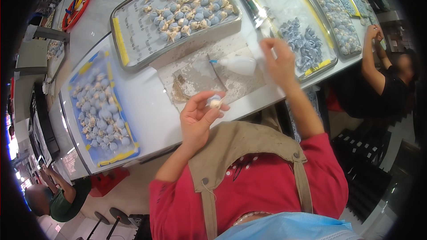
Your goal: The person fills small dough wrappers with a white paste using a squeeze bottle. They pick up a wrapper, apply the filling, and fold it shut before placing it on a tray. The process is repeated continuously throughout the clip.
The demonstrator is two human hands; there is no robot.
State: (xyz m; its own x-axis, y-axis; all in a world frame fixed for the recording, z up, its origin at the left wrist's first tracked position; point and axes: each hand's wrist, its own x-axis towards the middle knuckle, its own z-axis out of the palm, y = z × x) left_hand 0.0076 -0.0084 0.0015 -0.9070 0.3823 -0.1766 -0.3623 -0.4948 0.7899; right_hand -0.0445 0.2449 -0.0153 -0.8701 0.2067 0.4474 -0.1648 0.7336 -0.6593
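Left hand: the left hand is raised over the near edge of the bench, thumb and fingers pinched on one small blue-and-cream piece. Fingers cover part of the piece; its full shape cannot be read.
Right hand: the right hand is well apart from the left, in the air by the near left edge of the right metal tray. Fingers bent and motion-blurred; cannot tell whether they grip anything.
Right tray: loose blue-grey curled pieces at its near end, over a pale liner. Bright metal items at its far left corner overlap in glare; kind unclear.
Work board: stained board between the hands and the far metal tray; on it a white squeeze bottle lies on its side, blue tip to the left.
Far tray: crowded with blue-and-cream pieces toward the right; the upper border of the view cuts off its far corner.
Blue tray: left on the bench, the blue tray holds many similar pieces, hazy at its far end.
Co-workers: one person right, one left; what their hands hold is too small to tell.
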